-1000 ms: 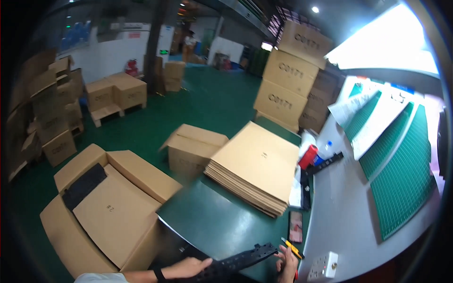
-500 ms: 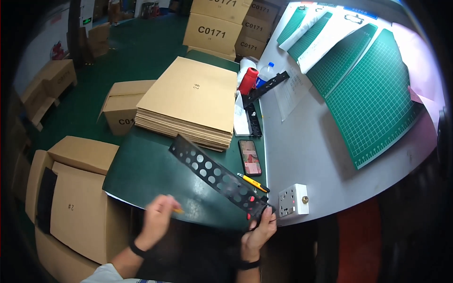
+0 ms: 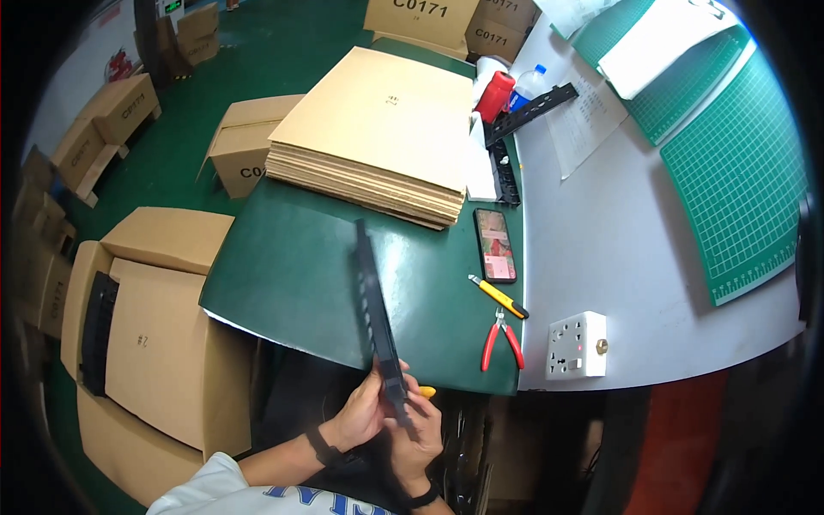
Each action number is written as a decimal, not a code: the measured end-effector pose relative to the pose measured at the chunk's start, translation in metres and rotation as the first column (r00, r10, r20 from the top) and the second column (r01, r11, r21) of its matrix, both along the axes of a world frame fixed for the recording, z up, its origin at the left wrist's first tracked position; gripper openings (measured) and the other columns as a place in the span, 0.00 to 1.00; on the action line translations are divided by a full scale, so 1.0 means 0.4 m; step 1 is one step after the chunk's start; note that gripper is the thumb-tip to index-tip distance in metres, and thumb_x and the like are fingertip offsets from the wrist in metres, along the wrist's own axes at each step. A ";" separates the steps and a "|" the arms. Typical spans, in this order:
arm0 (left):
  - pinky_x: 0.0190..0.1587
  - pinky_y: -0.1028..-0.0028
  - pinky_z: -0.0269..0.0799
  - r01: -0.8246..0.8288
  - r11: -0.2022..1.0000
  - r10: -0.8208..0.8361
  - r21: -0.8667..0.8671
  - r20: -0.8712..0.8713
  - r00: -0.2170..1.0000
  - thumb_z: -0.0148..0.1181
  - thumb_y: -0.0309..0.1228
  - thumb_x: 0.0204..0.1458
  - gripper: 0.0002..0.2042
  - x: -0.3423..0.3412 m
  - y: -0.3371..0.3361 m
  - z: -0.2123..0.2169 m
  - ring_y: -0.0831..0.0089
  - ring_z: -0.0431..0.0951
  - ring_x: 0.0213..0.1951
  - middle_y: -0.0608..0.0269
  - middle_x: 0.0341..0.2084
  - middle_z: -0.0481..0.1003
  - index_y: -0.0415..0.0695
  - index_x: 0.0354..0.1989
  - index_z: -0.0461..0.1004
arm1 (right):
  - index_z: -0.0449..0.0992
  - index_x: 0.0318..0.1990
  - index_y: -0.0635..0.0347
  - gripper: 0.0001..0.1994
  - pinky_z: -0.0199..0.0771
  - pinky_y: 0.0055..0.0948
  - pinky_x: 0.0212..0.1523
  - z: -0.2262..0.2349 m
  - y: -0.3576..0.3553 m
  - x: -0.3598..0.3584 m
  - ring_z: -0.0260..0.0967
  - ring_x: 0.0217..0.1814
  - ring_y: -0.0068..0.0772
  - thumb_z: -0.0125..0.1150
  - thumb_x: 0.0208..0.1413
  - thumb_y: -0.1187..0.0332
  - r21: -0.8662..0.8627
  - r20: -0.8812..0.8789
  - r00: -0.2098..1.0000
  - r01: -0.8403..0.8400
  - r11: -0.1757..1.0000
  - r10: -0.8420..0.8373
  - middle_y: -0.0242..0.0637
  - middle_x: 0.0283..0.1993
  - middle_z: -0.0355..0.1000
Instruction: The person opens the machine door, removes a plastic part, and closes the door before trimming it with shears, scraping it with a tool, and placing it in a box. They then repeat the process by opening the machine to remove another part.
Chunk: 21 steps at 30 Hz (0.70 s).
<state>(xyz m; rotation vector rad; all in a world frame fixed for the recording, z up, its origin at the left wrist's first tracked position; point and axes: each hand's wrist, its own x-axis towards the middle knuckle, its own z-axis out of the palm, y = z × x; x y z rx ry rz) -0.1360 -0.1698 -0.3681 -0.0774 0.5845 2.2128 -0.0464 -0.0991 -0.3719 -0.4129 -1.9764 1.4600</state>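
Note:
A long black perforated plastic strip (image 3: 378, 318) is held on edge over the near side of the green table, its far end raised and slightly blurred. My left hand (image 3: 360, 414) is closed round its near part from the left. On the other side, my right hand (image 3: 419, 433) grips the near end with its fingers. A small yellow tip (image 3: 427, 391) sticks out beside the fingers; what it belongs to is hidden. Red-handled cutting pliers (image 3: 501, 341) and a yellow-and-black utility knife (image 3: 499, 297) lie to the right of the strip.
Stacked brown cardboard sheets (image 3: 378, 137) cover the far part of the table (image 3: 283, 257). A phone (image 3: 495, 245), a red bottle (image 3: 495, 96) and black plastic parts (image 3: 532, 112) line the grey panel. A white socket box (image 3: 577, 345) sits right. An open carton (image 3: 227, 386) stands left.
My left hand has moved right and taken hold of the strip, which now points more directly away from me. My right hand has shifted left and nearer. The red-handled pliers are uncovered.

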 end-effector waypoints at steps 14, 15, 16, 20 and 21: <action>0.21 0.81 0.62 0.134 0.889 -0.098 -0.439 0.103 0.990 0.42 0.52 0.64 0.27 -0.029 -0.079 -0.008 0.82 0.65 0.18 0.69 0.18 0.67 0.37 0.37 0.75 | 0.77 0.47 0.62 0.22 0.69 0.28 0.26 0.076 0.072 0.044 0.68 0.23 0.36 0.54 0.41 0.87 0.424 0.183 0.939 -0.343 0.838 0.292 0.39 0.26 0.72; 0.20 0.82 0.59 0.119 0.867 -0.061 -0.484 0.134 0.989 0.43 0.54 0.63 0.27 -0.026 -0.067 -0.005 0.83 0.63 0.16 0.70 0.15 0.65 0.39 0.31 0.75 | 0.78 0.47 0.59 0.24 0.68 0.27 0.25 0.089 0.073 0.046 0.68 0.23 0.35 0.55 0.39 0.86 0.475 0.216 0.920 -0.391 0.788 0.326 0.38 0.26 0.72; 0.20 0.82 0.59 0.120 0.866 -0.060 -0.486 0.137 0.989 0.43 0.54 0.63 0.27 -0.026 -0.066 -0.008 0.83 0.63 0.16 0.70 0.15 0.65 0.39 0.31 0.75 | 0.79 0.48 0.57 0.25 0.68 0.27 0.25 0.096 0.073 0.047 0.67 0.23 0.35 0.56 0.37 0.85 0.523 0.250 0.900 -0.436 0.733 0.357 0.37 0.26 0.72; 0.18 0.81 0.56 0.117 0.836 -0.074 -0.536 0.100 0.992 0.44 0.54 0.63 0.26 -0.026 -0.052 -0.026 0.81 0.62 0.15 0.68 0.15 0.65 0.40 0.30 0.71 | 0.81 0.47 0.51 0.27 0.67 0.26 0.23 0.097 0.083 0.046 0.65 0.22 0.31 0.56 0.36 0.84 0.578 0.299 0.878 -0.479 0.661 0.375 0.33 0.24 0.70; 0.18 0.81 0.56 0.109 0.836 -0.070 -0.538 0.092 0.993 0.44 0.55 0.62 0.26 -0.032 -0.049 -0.023 0.81 0.62 0.15 0.67 0.14 0.65 0.41 0.29 0.70 | 0.81 0.47 0.51 0.27 0.67 0.26 0.23 0.095 0.087 0.045 0.65 0.22 0.31 0.56 0.36 0.84 0.576 0.300 0.877 -0.480 0.662 0.375 0.33 0.24 0.70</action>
